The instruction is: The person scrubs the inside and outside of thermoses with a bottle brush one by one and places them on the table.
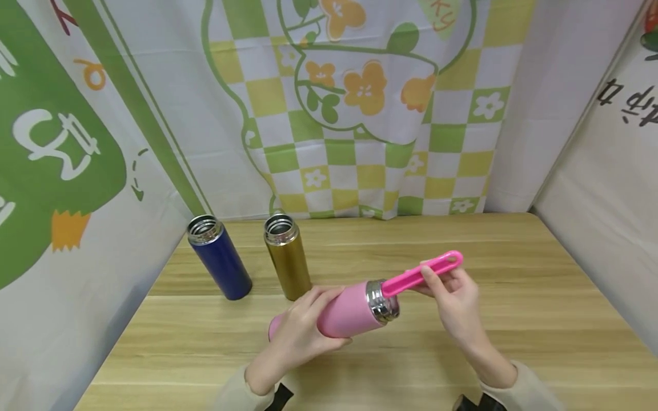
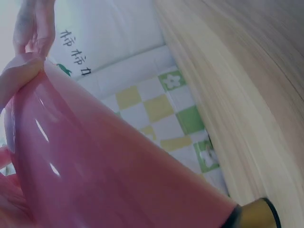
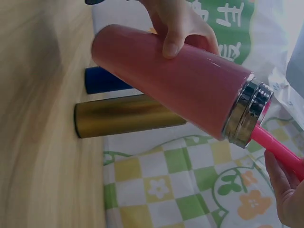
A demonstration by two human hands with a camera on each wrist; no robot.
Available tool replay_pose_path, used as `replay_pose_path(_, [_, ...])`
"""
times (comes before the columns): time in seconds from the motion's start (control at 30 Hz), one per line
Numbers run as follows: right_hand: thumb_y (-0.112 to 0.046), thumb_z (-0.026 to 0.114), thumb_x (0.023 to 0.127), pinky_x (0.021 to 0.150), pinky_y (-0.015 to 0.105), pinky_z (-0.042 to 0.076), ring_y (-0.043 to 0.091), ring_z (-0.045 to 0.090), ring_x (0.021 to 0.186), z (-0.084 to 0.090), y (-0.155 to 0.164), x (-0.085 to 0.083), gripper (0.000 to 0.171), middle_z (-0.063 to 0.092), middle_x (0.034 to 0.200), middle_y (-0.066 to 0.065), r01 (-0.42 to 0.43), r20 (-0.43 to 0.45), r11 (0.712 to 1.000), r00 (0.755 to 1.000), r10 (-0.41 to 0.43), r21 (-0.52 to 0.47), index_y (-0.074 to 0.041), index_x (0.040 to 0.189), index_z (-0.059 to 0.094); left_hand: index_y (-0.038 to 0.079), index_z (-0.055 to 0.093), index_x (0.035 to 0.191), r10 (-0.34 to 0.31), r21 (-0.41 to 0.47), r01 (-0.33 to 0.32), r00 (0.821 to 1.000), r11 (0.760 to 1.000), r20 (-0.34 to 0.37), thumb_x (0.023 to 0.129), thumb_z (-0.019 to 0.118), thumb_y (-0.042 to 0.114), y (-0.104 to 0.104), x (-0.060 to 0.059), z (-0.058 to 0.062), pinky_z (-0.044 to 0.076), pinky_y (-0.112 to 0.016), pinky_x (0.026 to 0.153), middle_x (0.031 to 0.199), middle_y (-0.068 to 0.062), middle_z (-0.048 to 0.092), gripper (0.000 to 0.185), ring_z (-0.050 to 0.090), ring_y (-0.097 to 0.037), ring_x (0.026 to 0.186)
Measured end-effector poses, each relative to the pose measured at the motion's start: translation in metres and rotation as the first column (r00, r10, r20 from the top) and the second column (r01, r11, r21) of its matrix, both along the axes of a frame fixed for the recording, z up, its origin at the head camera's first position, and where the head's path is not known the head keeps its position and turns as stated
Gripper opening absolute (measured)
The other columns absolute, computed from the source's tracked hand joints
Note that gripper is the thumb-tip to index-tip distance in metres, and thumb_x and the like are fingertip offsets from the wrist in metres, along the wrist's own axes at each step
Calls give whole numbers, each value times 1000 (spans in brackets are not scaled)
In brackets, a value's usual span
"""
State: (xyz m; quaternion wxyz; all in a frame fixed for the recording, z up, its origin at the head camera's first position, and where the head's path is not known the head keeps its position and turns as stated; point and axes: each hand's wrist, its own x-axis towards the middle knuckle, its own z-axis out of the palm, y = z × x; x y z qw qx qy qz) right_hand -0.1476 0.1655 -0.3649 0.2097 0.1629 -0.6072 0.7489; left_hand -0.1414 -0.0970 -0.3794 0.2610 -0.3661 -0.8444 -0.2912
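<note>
**Pink flask held tilted over the table, pink handle in its mouth**

While the left hand (image 1: 300, 319) wraps its fingers round the body of the pink flask (image 1: 341, 311), the right hand (image 1: 452, 297) pinches the pink handle (image 1: 426, 269) that sticks out of the flask's steel mouth. The two hands are apart, one at each end of the work, and each is closed on its own thing. The flask is lifted off the table (image 1: 514, 319) and lies tilted, its base toward the person's left and its open neck toward the right and a little up. The handle runs on from the neck in the same line, with a slot near its far end; what sits on its inner end is hidden inside the flask.

In the right wrist view the flask (image 3: 175, 90) fills the middle, the left hand's (image 3: 178, 28) thumb lies on its side, and the handle (image 3: 278, 147) leaves the steel ring toward the right hand's fingers (image 3: 285, 190) at the corner. The left wrist view shows little but the flask's glossy pink wall (image 2: 95, 161) close up.

Behind the hands, near the table's back edge, a blue flask (image 1: 218, 257) and a gold flask (image 1: 287, 257) stand upright with no lids, just beside each other but apart. Printed cloth (image 1: 360, 103) with green and yellow checks and orange flowers hangs behind the table and along both sides.
</note>
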Motion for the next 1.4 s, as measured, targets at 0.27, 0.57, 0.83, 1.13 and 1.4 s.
replay_pose_path(0.27, [-2,53,86,67,32,50,26,64,76,7,-6,2,21,60,88,22,-32,-77,999,997,31,-3,13,99,50,10,54,115,19,11,-19,1000,1000,23,49,84,30,-1,0,-1,49,-33,71,97,-1,56,74,55,-14,87])
replay_pose_path(0.57, [8,47,86,67,30,51,20,64,74,37,6,7,11,62,83,16,17,-71,990,997,-27,-140,16,94,50,10,55,114,55,13,-55,998,998,25,48,84,28,-10,0,-2,49,-33,70,98,-1,55,75,55,-15,87])
replay_pose_path(0.83, [8,49,85,66,30,50,20,64,71,47,14,8,8,63,79,13,69,-17,985,997,-73,-159,7,89,56,10,54,115,45,11,-45,999,999,18,49,84,28,-12,0,-1,49,-33,70,99,-1,55,75,55,-15,88])
replay_pose_path(1.13, [7,49,85,66,34,48,22,65,72,58,25,9,7,64,79,16,41,-33,976,998,-49,-214,10,89,55,10,53,116,34,9,-34,999,999,20,51,83,27,-14,2,-2,49,-33,70,100,-1,54,74,54,-15,89])
replay_pose_path(1.4, [13,46,84,65,37,47,28,65,72,61,38,8,10,61,78,22,-73,-113,928,993,34,-364,18,90,51,10,53,117,36,-7,-36,999,999,17,51,82,29,-17,3,-1,48,-34,71,103,-1,54,74,53,-15,90])
